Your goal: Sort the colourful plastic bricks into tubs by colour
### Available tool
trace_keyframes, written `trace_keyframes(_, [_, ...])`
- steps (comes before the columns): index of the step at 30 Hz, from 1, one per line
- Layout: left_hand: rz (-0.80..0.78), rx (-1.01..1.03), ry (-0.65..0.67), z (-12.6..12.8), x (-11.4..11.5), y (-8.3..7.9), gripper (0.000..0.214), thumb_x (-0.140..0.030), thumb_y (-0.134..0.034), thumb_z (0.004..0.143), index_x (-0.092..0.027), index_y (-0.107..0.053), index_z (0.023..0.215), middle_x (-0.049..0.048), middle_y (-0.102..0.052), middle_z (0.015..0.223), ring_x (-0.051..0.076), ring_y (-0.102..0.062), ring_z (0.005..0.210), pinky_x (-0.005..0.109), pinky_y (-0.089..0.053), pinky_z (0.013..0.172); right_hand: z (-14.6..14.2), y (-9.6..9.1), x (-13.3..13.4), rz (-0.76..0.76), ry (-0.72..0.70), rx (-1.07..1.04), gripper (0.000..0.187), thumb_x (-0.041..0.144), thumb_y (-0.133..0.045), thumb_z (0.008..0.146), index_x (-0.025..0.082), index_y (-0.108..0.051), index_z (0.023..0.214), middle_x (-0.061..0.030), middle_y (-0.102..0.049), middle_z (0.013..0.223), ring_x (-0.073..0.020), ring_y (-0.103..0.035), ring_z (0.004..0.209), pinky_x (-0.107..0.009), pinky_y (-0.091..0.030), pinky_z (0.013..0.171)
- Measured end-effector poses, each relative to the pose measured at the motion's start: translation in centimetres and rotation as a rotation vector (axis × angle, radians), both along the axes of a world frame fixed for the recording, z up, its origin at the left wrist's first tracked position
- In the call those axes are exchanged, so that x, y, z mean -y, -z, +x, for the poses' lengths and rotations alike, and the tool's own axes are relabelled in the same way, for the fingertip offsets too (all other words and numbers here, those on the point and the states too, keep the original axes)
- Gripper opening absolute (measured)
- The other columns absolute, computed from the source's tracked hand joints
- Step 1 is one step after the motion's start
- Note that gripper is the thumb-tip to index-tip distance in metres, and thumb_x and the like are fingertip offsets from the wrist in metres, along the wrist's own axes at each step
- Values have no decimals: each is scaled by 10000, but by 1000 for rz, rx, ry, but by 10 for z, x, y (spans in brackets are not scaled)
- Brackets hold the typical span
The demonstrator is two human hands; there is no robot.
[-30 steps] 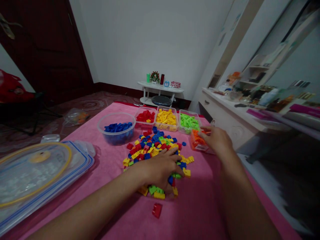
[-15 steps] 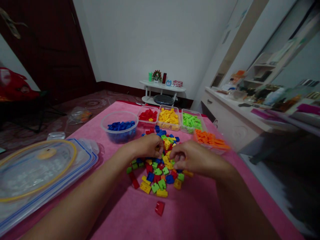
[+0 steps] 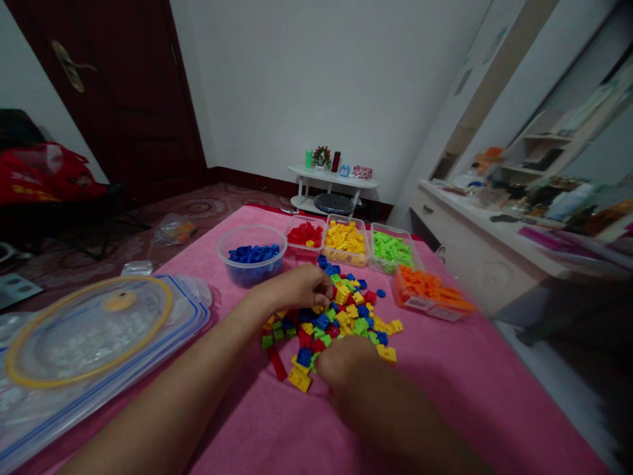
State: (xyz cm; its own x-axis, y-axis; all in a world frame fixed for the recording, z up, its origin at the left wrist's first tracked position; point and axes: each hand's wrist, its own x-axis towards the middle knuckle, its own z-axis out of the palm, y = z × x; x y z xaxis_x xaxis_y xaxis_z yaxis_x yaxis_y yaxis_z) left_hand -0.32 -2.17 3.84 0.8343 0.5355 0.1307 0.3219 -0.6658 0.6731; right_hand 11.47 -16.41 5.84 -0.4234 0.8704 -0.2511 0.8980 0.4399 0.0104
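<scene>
A mixed heap of toy building bricks (image 3: 363, 323) in yellow, blue, green and red is spread on the pink cloth (image 3: 267, 422). My left hand (image 3: 304, 287) is over the heap's left side, fingers curled and thumb pressed in; whatever they hold is hidden. At the heap's near edge is my right hand (image 3: 349, 363), knuckles up and blurred, its fingers out of sight underneath. Just left of it lie a blue brick (image 3: 304, 357) and a yellow brick (image 3: 299, 379). A long red brick (image 3: 277, 364) lies farther left.
Behind the heap stand a round tub (image 3: 222, 254) of blue bricks and clear boxes of red bricks (image 3: 304, 233), yellow bricks (image 3: 345, 236) and green bricks (image 3: 391, 248). An orange-brick box (image 3: 428, 305) is at right. Plastic zip bags (image 3: 190, 310) and a yellow-rimmed lid (image 3: 165, 307) lie left.
My right hand has moved toward me, from the heap's right side to its near edge, covering bricks there. My left hand stays over the heap. The whole view has shifted slightly.
</scene>
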Motion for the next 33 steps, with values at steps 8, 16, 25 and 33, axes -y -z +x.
trace_keyframes(8, [338,-21,-172,15,-2,14,251,-213,-605,776,-194,-701,1006,92,-668,1041,225,-582,996,293,-422,880,72,-16,-47,89,310,-217,165,283,-670,727,215,-694,875,-20,-668,771,-145,-584,671,-223,-312,547])
trace_keyframes(16, [346,-119,-163,24,1,24,180,-180,-633,757,-178,-709,920,81,-628,1062,214,-560,1020,291,-441,895,119,25,-81,407,504,-274,315,148,-556,785,204,-667,1075,-75,-656,1082,-210,-601,961,-271,-415,775])
trace_keyframes(25, [335,-212,-196,24,5,14,205,-128,-580,747,-183,-709,897,51,-702,920,205,-615,901,278,-449,777,115,33,-81,302,538,-80,253,172,-549,762,217,-679,975,-84,-684,1003,-246,-620,935,-285,-393,675])
trace_keyframes(33, [262,-32,-443,16,-6,15,160,-230,-631,724,-191,-698,863,32,-690,812,172,-609,732,254,-420,625,96,-4,-65,305,439,-306,197,276,-551,766,245,-704,887,-14,-683,788,-160,-600,692,-245,-334,567])
